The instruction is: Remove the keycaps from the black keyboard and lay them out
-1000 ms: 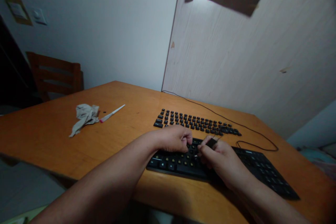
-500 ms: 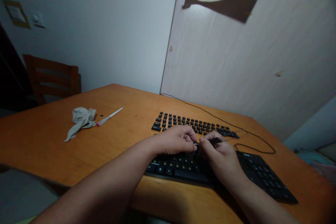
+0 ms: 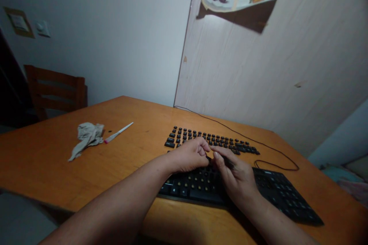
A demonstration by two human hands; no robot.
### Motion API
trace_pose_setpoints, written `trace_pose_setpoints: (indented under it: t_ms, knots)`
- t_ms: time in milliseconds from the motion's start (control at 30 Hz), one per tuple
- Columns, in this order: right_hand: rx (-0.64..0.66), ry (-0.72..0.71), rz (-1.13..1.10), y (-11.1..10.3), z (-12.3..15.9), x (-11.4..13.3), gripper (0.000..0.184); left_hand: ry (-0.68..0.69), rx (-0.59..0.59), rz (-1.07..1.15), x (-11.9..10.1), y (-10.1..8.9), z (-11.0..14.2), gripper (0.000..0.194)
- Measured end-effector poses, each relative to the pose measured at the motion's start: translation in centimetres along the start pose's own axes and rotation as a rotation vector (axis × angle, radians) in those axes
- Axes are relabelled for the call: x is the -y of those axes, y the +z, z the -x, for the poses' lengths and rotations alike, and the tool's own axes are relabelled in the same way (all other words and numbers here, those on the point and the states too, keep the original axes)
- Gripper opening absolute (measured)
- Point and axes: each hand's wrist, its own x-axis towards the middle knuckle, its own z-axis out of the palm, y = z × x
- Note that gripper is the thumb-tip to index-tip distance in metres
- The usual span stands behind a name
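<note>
A black keyboard (image 3: 198, 199) lies across the front of the table, many of its keys bare with small yellowish stems showing. Over its upper rows my left hand (image 3: 191, 155) is pinched closed; a small dark bit shows at its fingertips, but I cannot make out whether it is a keycap or the keyboard behind. Close on its right, fingertips nearly touching, my right hand (image 3: 237, 174) is closed around a slim black-handled tool (image 3: 229, 162), which looks like a wire keycap puller. Behind the hands, removed keycaps (image 3: 189, 134) stand in rows on the tabletop.
A crumpled grey cloth (image 3: 89, 138) lies at left, beside a white brush (image 3: 119, 133) with a pink end and a small dark piece (image 3: 109, 131). The black cable (image 3: 276, 147) curves behind the keyboard on the wooden table (image 3: 129, 176). A chair (image 3: 54, 88) stands beyond.
The view has tilted slightly up. My right hand has turned, so the tool's thin wires no longer show behind it. Both hands stay close together over the keyboard.
</note>
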Motion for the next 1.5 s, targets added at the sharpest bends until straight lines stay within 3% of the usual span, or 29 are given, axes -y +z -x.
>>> trace_pose_setpoints:
  t_ms: [133,267,700,767,900,1067,1233,1500]
  knots:
    - [-0.020,-0.054,0.135,-0.5,-0.2,-0.5,0.023,-0.022,-0.012,0.035,-0.3,-0.2,0.1,0.032]
    - [0.068,-0.176,0.321,-1.0,-0.3,-0.9,0.018,-0.034,-0.008,0.099,-0.4,-0.5,0.2,0.032]
    - [0.146,-0.148,0.552,-1.1,-0.5,-0.1,0.014,-0.049,0.032,0.158,-0.4,-0.5,0.1,0.033]
    - [0.150,-0.117,0.563,-1.5,-0.9,-0.3,0.014,-0.027,-0.019,0.125,-0.5,-0.7,0.1,0.031]
    - [0.143,-0.020,0.630,-2.6,-2.0,-0.7,0.016,-0.020,-0.259,0.080,-0.6,-1.6,-0.3,0.026]
    - [0.264,0.066,0.698,-3.0,-3.6,-1.4,0.015,-0.085,-0.481,0.116,-0.7,-2.8,-0.6,0.020]
    - [0.370,0.105,0.720,-1.9,-5.4,-2.4,0.016,-0.111,-0.522,0.129,-0.5,-3.1,-0.9,0.018]
    - [0.430,0.139,0.758,-0.4,-6.8,-4.0,0.018,-0.099,-0.517,0.118,0.2,-3.4,-1.1,0.015]
